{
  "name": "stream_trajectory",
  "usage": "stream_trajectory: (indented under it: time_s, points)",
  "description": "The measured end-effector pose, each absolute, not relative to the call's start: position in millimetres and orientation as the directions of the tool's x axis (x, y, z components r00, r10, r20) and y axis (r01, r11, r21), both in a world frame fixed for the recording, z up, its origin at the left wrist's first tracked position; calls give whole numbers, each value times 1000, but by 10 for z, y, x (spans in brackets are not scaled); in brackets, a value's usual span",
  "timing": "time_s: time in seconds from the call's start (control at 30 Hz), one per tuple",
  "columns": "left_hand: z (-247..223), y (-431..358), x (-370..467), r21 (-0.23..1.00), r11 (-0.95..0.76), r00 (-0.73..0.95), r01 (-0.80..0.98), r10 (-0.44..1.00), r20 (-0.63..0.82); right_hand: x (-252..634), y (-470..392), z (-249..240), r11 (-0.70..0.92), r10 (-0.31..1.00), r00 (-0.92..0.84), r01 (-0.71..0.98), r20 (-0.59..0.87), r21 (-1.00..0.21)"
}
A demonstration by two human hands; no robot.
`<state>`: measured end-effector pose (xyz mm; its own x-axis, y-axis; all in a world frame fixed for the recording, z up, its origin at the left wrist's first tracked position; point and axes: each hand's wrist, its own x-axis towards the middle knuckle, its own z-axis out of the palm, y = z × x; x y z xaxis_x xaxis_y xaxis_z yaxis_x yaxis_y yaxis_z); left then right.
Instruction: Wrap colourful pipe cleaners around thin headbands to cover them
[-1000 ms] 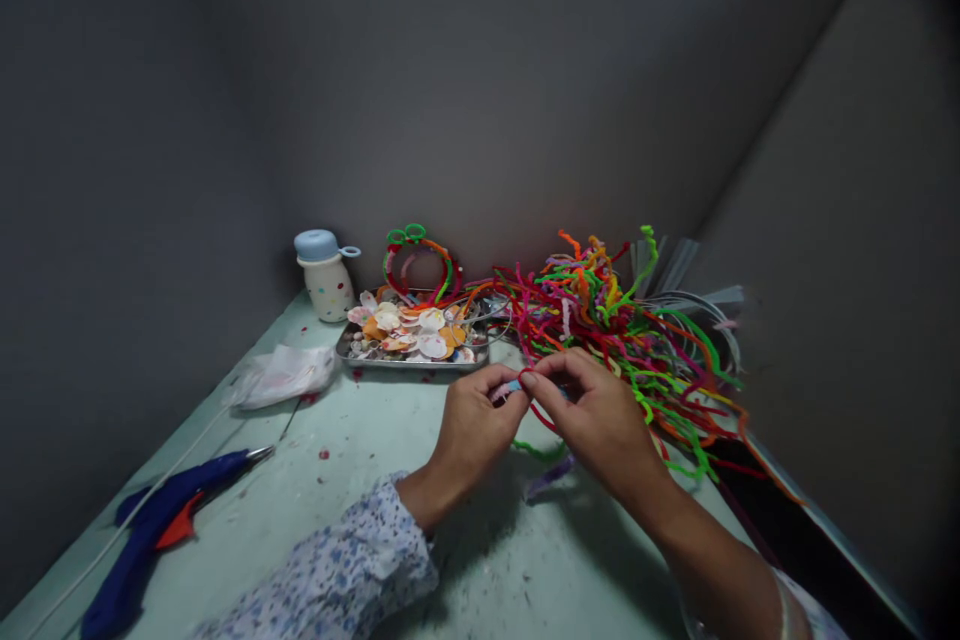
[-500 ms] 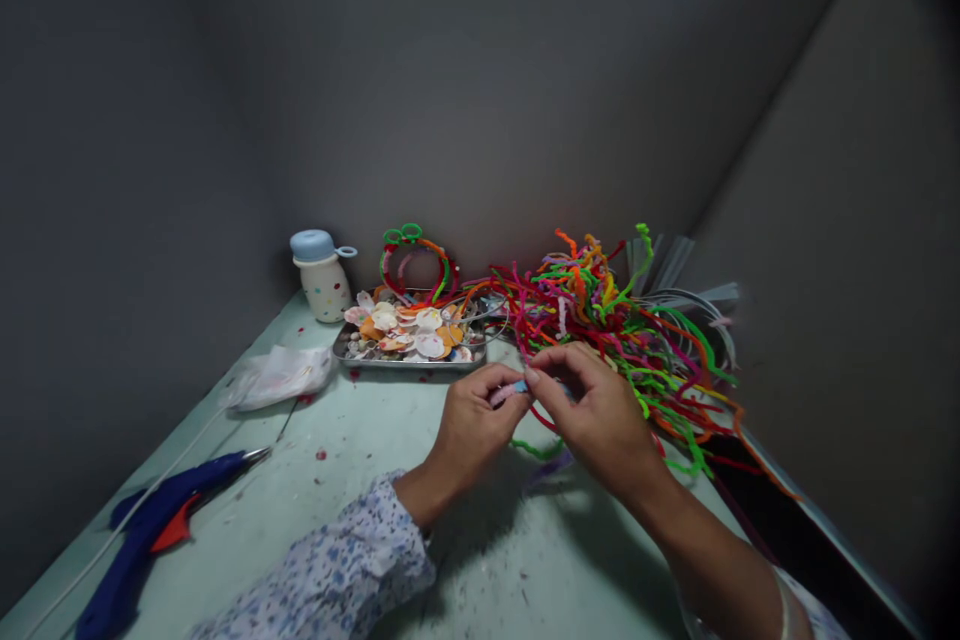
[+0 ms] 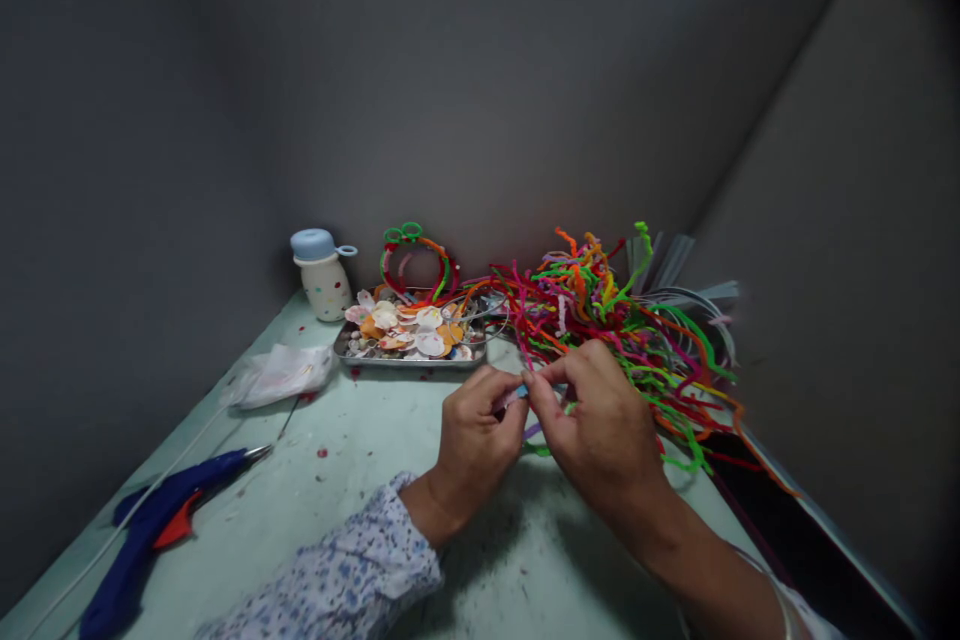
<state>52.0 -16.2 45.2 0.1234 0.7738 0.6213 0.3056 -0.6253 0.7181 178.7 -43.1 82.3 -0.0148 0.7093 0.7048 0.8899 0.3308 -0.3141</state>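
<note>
My left hand (image 3: 480, 425) is closed, its thumb and index finger pinching a fuzzy pipe cleaner (image 3: 520, 391) that shows pale pink and light blue. The fingertips of my right hand (image 3: 604, 420) press together on the same piece, right against the left fingertips. Most of the piece is hidden by my fingers. Below the hands, a bit of purple and green pipe cleaner (image 3: 534, 448) shows; whether it joins the held piece, I cannot tell.
Behind my right hand lies a tangled heap of pipe cleaners (image 3: 592, 305). A metal tray (image 3: 412, 365) carries flower cut-outs. Further left are a lidded bottle (image 3: 324, 280), a plastic bag (image 3: 289, 375) and a blue glue gun (image 3: 157, 530). A wrapped hoop (image 3: 450, 270) stands by the wall.
My right hand has turned slightly and its fingers have shifted on the piece. The purple and green strands below have moved and are more covered by the hands.
</note>
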Motion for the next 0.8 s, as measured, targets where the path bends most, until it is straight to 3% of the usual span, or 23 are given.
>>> stream_trajectory:
  time_s: [0.17,0.3,0.43,0.53,0.67,0.8]
  points:
    - [406,-197,511,671,-671,125,316,731,671,1738,-431,792,299,719,39,884,694,-360]
    - [423,-164,492,686,-659,157,308,747,646,1781,-412,808,292,765,95,830,637,-476]
    - [519,-87,478,842,-486,241,236,868,433,1974,-402,976,353,892,-61,715,449,-603]
    - [569,-54,478,953,-282,312,111,920,236,2134,-386,1098,425,881,-148,662,449,-617]
    - [616,-53,478,996,-85,395,0,915,78,2270,-340,1117,479,875,-294,641,385,-599]
    - [656,-53,457,1000,-8,483,12,876,1,2322,-306,1081,574,817,-453,572,358,-585]
